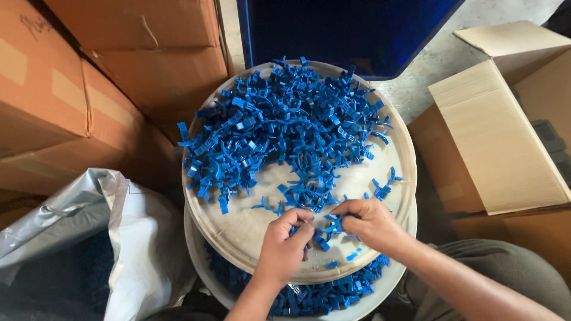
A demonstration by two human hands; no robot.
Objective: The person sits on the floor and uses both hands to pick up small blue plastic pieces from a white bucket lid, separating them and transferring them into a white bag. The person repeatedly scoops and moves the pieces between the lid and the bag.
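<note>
Brown taped cartons (89,89) stack at left, an open cardboard box (499,137) sits at right, a dark blue bin (351,30) stands beyond, and a silvery plastic bag (89,238) slumps at lower left on a concrete floor (440,59). A round off-white tray (250,232) carries a heap of blue plastic clips (285,125). At its near edge, left hand (284,246) and right hand (369,223) pinch one small blue clip (330,226) between them; its axis is unclear.

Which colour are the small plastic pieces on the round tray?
The plastic pieces are bright blue, seen in the head view.
</note>
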